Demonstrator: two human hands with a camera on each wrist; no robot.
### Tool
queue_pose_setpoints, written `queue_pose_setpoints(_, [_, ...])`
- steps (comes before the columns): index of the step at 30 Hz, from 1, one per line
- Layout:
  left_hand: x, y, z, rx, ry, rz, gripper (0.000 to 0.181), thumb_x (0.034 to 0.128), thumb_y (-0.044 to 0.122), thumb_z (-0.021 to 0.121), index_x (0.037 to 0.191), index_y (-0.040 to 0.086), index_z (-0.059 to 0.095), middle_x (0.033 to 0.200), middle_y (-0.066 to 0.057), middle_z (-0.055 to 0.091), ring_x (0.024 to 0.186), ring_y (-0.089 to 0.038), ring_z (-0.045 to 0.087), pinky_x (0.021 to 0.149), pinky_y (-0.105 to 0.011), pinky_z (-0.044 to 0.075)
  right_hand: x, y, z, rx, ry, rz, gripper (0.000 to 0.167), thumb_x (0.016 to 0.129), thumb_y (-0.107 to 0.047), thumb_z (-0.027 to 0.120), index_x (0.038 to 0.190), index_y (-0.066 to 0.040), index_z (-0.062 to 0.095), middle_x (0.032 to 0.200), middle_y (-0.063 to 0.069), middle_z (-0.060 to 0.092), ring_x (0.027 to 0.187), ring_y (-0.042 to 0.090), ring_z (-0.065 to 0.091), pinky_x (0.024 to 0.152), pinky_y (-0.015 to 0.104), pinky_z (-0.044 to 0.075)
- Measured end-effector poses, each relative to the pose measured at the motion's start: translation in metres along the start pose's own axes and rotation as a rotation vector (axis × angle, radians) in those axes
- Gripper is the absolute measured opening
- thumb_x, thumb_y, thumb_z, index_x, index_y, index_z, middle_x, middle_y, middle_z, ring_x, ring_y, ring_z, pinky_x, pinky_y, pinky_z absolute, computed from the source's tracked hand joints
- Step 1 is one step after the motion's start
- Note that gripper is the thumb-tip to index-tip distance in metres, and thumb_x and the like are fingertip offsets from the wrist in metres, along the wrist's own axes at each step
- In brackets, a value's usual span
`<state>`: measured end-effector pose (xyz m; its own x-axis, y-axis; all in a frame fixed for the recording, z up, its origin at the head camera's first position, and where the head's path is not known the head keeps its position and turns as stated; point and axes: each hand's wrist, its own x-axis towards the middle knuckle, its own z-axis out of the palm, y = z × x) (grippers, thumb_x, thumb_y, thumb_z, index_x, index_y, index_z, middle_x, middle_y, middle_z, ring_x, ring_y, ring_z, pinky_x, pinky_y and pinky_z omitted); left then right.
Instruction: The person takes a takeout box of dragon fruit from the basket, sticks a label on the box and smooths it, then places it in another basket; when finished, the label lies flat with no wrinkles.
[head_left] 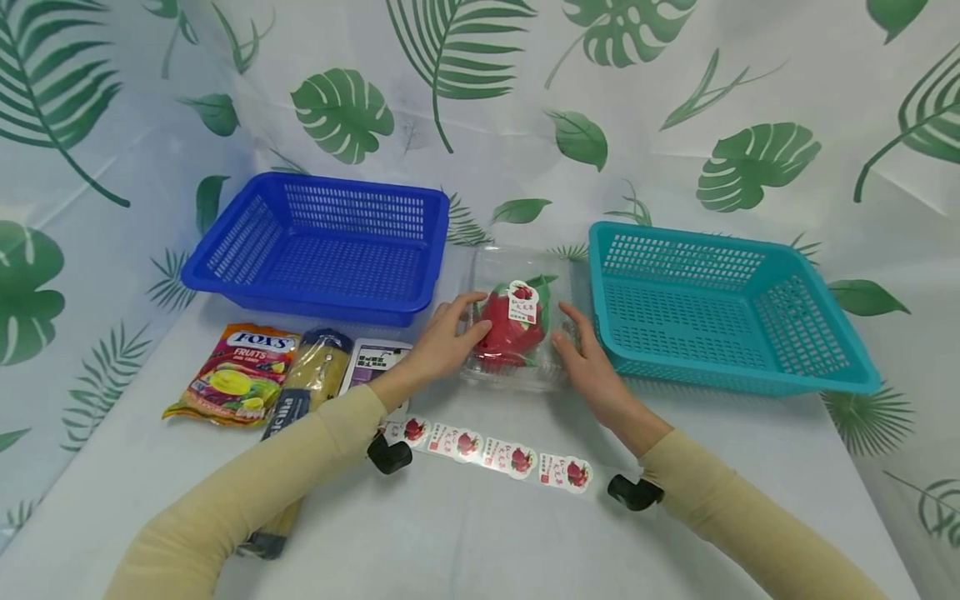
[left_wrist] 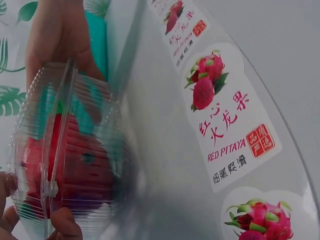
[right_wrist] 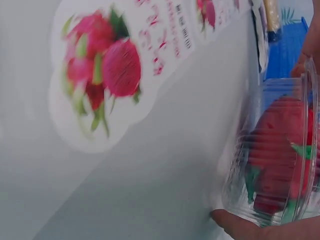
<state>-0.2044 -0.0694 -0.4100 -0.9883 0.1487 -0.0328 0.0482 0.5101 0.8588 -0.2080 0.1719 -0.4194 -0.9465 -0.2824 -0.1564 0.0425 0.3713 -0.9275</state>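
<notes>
A clear plastic clamshell box holds a red pitaya with green leaf tips. A white pitaya sticker is on its lid. My left hand grips the box's left side, with thumb and fingers around the rim in the left wrist view. Opposite it, my right hand holds the right side by thumb and forefinger; its remaining fingers are mostly hidden. In the right wrist view one straight digit lies along the box's lower edge.
In front of the box runs a strip of pitaya stickers. A blue basket stands back left, a teal basket at right. Beside my left forearm lie a candy bag, a pasta pack and a purple-and-white packet.
</notes>
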Motion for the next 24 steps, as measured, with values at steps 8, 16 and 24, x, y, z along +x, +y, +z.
queue_pose_setpoints(8, [-0.004,0.003,-0.001,-0.051,0.036,-0.008,0.046,0.1,0.03,0.056,0.145,0.027,0.044,0.129,-0.013,0.047,0.114,-0.026,0.049,0.089,-0.045,0.045,-0.004,-0.011,0.006,0.093,0.038,0.052,0.058,0.104,-0.041,0.043,0.156,-0.036,0.016,0.163,0.006,0.004,0.148,0.029,0.007,0.111,0.062,0.022])
queue_pose_setpoints(16, [-0.01,0.024,-0.003,-0.089,0.094,0.024,0.045,0.101,0.03,0.053,0.145,0.024,0.044,0.118,-0.013,0.042,0.085,-0.022,0.043,0.07,-0.035,0.038,-0.012,-0.022,0.005,0.23,0.065,0.071,0.055,0.105,-0.033,0.043,0.155,-0.037,0.02,0.162,0.006,-0.001,0.142,0.034,0.024,0.109,0.064,0.024])
queue_pose_setpoints(24, [-0.015,0.042,-0.015,-0.111,0.15,0.082,0.043,0.1006,0.027,0.053,0.143,0.023,0.047,0.118,-0.01,0.04,0.081,-0.021,0.041,0.066,-0.032,0.035,-0.016,-0.047,0.0,0.287,0.043,0.073,0.055,0.106,-0.03,0.042,0.155,-0.039,0.018,0.162,0.007,-0.002,0.143,0.037,0.023,0.107,0.067,0.023])
